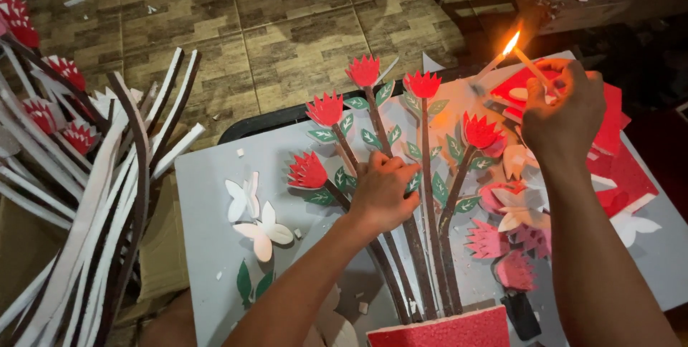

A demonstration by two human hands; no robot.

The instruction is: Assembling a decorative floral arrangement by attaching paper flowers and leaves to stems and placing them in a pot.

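**Foam bouquet mostly built, candle lit above it**

Head view: your foam flower piece lies flat across the middle of the grey worktop. Five red blooms already sit on dark brown stems with green leaves along them, and the stems run down together to a red textured base at the near edge. That much looks assembled. What looks unfinished, judging from the loose parts: two white butterfly cutouts and a pair of green leaves lie apart near the left edge, and pink and white flower cutouts are heaped just beside the stems on the right, over red sheets toward the far right corner.

Your left hand rests palm down on the stems in the middle of the bouquet, its fingers curled narrow and pressing on the stems and leaves; it grips nothing that shows.

Your right hand is raised over the far right part of the worktop, fingers pinched closed around a thin lit candle, flame pointing toward the far edge. A pale strip meets the flame, but what carries it is too unclear to tell.

Off the worktop, left, a bundle of brown and white foam strips with more red blooms lies over the tiled floor.
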